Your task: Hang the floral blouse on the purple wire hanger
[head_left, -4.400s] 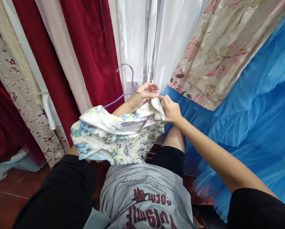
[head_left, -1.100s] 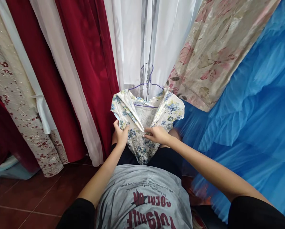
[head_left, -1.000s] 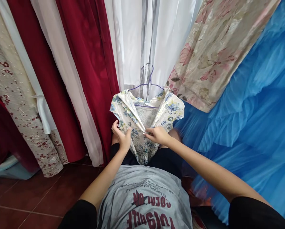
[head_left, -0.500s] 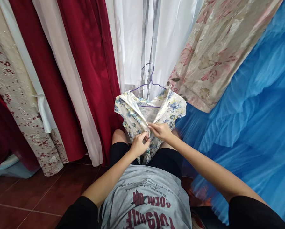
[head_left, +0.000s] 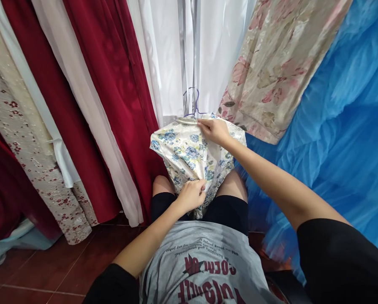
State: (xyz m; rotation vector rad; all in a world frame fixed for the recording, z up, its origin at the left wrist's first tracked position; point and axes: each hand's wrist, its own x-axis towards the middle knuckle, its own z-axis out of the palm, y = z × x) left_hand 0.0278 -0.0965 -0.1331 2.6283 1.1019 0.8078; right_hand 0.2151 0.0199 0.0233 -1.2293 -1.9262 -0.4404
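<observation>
A white dress with blue flowers (head_left: pixel 191 153) hangs in front of my knees on a purple wire hanger (head_left: pixel 197 101). Its middle seam is closed up to the neckline. At the top of that seam, my right hand (head_left: pixel 214 131) is closed in a pinch; a zipper pull, if there is one, is hidden by the fingers. Lower down, my left hand (head_left: pixel 192 194) is closed on the cloth at the bottom of the seam. Between the two hands the cloth is stretched fairly straight.
Dark red cloths (head_left: pixel 112 84) and a pale pink one (head_left: pixel 87 114) hang at the left. White drapes (head_left: pixel 169 55) are behind the hanger. On the right hang a beige floral cloth (head_left: pixel 277 76) and blue tulle (head_left: pixel 334 160). Red tiles (head_left: pixel 39 270) cover the floor.
My right hand has moved up from mid-seam to the neckline, and the open V there has closed. My left hand has dropped slightly and grips the lower seam.
</observation>
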